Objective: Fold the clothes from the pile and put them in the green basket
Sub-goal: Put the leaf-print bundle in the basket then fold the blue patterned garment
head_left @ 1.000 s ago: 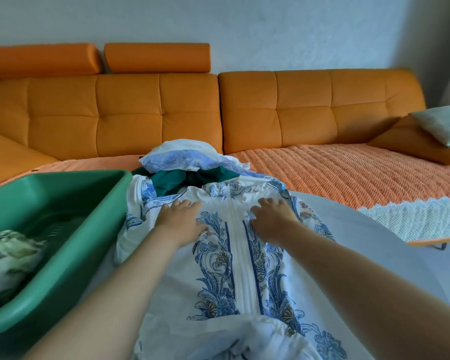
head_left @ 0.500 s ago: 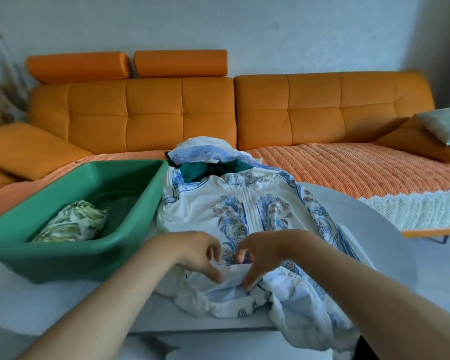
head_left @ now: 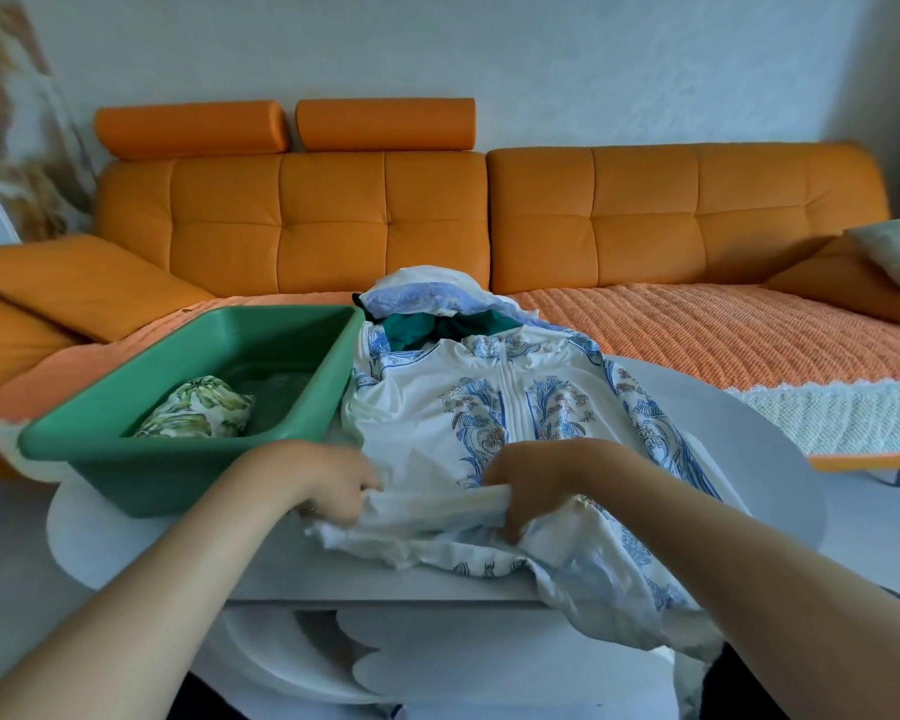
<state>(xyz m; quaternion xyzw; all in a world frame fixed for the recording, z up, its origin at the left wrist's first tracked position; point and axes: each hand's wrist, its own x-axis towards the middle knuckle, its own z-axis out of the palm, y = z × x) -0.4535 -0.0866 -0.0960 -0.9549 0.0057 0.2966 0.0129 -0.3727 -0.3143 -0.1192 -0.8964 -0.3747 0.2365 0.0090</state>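
The white garment with blue floral print (head_left: 494,407) lies spread face-up across the middle of the table (head_left: 749,459), collar toward the far edge, hem at the near edge. And both hands are on that hem! The left hand (head_left: 326,480) has its fingers curled tight round the bunched fabric at the hem's left end, and the right hand (head_left: 536,483) is clamped on it further right, fingers tucked under. A band of cloth is pulled taut between them. The garment's right side spills over the near edge and hangs down.

At the far edge, right behind the collar, sits the pile of clothes (head_left: 427,311), teal and pale blue pieces heaped up. The green basket (head_left: 178,470) takes the table's left side, just beside the garment's sleeve, with one folded leaf-print piece (head_left: 193,415) inside. An orange sofa (head_left: 385,215) runs behind it all.
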